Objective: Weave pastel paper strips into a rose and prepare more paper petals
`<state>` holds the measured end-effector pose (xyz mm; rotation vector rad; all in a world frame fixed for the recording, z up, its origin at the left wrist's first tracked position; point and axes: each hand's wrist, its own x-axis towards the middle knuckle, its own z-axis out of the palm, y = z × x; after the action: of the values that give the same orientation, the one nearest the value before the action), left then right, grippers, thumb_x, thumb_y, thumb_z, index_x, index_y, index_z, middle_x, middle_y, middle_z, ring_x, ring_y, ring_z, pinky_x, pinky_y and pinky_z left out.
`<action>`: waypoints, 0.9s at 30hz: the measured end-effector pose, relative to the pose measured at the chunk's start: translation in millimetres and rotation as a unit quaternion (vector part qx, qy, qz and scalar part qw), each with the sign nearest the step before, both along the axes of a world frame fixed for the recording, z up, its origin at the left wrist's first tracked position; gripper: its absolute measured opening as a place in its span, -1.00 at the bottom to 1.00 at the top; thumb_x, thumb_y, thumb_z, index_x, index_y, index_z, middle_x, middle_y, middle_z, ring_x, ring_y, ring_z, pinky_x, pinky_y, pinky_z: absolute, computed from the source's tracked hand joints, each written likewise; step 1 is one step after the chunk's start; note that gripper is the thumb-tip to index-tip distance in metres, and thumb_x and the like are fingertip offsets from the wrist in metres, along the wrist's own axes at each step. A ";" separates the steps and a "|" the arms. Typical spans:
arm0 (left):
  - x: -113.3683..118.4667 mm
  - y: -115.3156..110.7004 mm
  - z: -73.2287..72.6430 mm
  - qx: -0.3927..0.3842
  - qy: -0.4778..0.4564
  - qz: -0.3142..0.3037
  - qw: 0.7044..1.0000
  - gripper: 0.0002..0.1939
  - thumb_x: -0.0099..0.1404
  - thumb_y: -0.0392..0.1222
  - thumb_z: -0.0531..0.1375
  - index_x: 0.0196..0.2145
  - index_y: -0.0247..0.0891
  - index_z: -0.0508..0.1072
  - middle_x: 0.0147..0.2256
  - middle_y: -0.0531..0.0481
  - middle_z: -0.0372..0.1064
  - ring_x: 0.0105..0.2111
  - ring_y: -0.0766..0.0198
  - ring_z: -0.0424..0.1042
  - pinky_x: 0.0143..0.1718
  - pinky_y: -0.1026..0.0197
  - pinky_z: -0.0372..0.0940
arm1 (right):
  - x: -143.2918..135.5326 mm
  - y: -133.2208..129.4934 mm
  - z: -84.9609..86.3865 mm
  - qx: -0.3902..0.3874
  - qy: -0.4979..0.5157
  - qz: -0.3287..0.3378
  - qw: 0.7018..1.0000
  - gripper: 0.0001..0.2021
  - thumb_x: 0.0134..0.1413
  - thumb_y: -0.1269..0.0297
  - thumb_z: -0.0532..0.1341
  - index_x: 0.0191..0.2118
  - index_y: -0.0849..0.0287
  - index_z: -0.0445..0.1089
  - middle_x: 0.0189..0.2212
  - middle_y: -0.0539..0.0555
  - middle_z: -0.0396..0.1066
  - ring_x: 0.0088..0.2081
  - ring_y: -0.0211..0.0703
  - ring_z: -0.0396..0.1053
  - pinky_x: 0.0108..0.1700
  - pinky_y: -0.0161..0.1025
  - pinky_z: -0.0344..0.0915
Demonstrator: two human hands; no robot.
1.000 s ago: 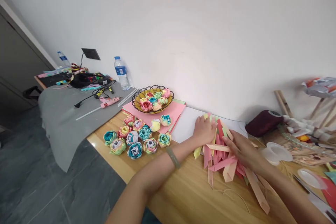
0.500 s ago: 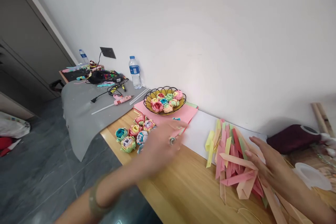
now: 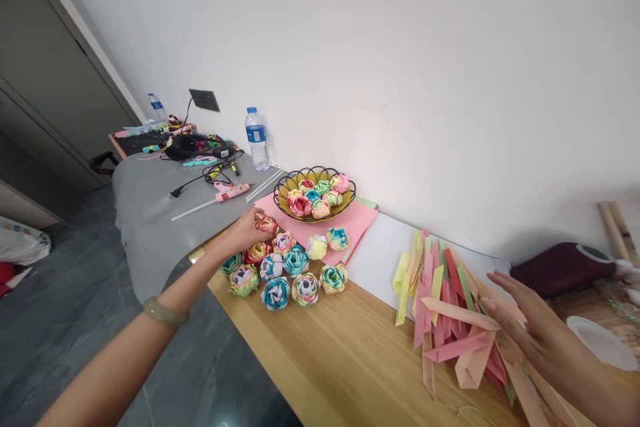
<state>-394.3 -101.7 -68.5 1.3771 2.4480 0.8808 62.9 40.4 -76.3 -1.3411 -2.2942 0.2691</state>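
Left hand (image 3: pixel 244 229) touched a red flower (image 3: pixel 267 225) left of centre, grip unclear, right hand (image 3: pixel 537 323) spread wide by paper strips (image 3: pixel 453 307) lower right; a hasty sweep could've rolled crowded neighbouring flowers (image 3: pixel 296 260) off the worktop (image 3: pixel 340 360).

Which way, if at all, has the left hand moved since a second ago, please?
Yes: the left hand has moved left, from the folded paper strips, right of the woven basket, to the red paper flower at the basket's near left.
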 end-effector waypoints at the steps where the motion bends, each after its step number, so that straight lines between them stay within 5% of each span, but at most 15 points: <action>1: 0.7 -2.3 1.4 0.017 0.017 0.003 1.000 -0.39 -0.11 -0.10 0.25 -0.06 -0.30 0.24 -0.15 -0.14 0.29 -0.15 0.02 0.35 -0.15 0.02 0.28 | 1.3 0.6 -0.7 -0.016 0.007 0.005 1.000 -0.38 -0.03 -0.19 -0.11 -0.06 0.22 0.23 0.00 0.33 0.31 0.05 0.17 0.25 0.06 0.03 0.23; 4: 5.7 -11.1 10.3 0.068 0.062 0.006 0.996 -0.35 -0.01 -0.18 0.19 0.05 -0.24 0.11 0.02 -0.16 0.11 0.03 0.04 0.19 0.00 0.01 0.20 | 6.2 5.3 -6.1 -0.039 0.024 0.004 0.999 -0.33 -0.05 -0.23 -0.11 -0.03 0.24 0.20 0.02 0.37 0.27 0.08 0.20 0.20 0.10 0.07 0.18; 7: 16.5 -18.0 22.5 0.143 0.097 -0.038 0.984 -0.40 0.05 -0.21 0.15 0.06 -0.19 0.09 0.05 -0.15 0.03 0.06 0.09 0.14 -0.08 0.09 0.29 | 10.9 10.4 -13.3 -0.048 0.037 0.008 0.998 -0.31 -0.08 -0.27 -0.09 -0.03 0.22 0.20 0.02 0.36 0.26 0.08 0.21 0.19 0.12 0.10 0.14; 11: 35.5 -18.5 35.7 0.213 0.114 -0.106 0.965 -0.42 0.08 -0.21 0.16 0.06 -0.11 0.09 0.03 -0.13 0.05 0.01 0.10 0.19 -0.27 0.18 0.39 | 14.4 12.1 -19.3 -0.062 0.060 0.003 0.996 -0.30 -0.12 -0.30 -0.07 -0.04 0.19 0.21 0.04 0.35 0.24 0.09 0.21 0.17 0.14 0.11 0.08; 17: 49.4 -8.3 41.6 0.235 0.077 -0.149 0.957 -0.43 0.09 -0.19 0.16 0.06 -0.08 0.10 0.02 -0.09 0.10 -0.01 0.15 0.23 -0.18 0.17 0.37 | 17.1 11.8 -20.5 -0.088 0.071 0.004 0.994 -0.34 -0.13 -0.28 -0.04 -0.06 0.14 0.24 0.04 0.32 0.25 0.09 0.23 0.18 0.14 0.13 0.09; 22: 12.1 -7.7 36.0 0.164 0.025 -0.017 0.986 -0.52 0.10 -0.08 0.12 -0.01 -0.15 0.18 0.07 -0.08 0.08 -0.03 0.19 0.25 -0.18 0.19 0.34 | 24.7 13.9 -23.7 -0.061 0.062 0.017 0.996 -0.37 -0.12 -0.26 -0.04 -0.07 0.14 0.26 0.02 0.34 0.26 0.10 0.24 0.17 0.14 0.13 0.09; 27: -35.0 -21.6 14.0 0.051 0.009 0.000 0.999 -0.52 -0.02 -0.01 0.20 -0.15 -0.28 0.32 -0.14 -0.11 0.35 -0.20 0.12 0.37 -0.20 0.10 0.31 | 27.3 11.2 -25.4 -0.039 0.052 0.026 0.998 -0.43 -0.05 -0.21 -0.05 -0.05 0.11 0.24 0.04 0.30 0.24 0.11 0.20 0.15 0.15 0.12 0.10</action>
<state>-429.3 -123.4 -54.6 1.4232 2.4475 1.0123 90.1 51.6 -101.7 -1.2762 -2.2544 0.4402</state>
